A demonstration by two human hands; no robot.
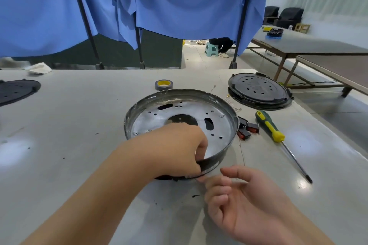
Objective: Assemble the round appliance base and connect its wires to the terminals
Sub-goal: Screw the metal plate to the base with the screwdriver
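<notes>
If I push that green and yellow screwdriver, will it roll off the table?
The screwdriver would probably roll a little, since its shaft is thin and round, but the chunky handle likely slows it. It lies on the flat table, well back from the right edge, so a gentle push likely won't send it off. It looks stiff, not bendy.

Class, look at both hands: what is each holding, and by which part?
The left hand grips the round metal base by its near rim. The right hand holds nothing clearly visible, fingers loosely curled beside that rim.
</notes>
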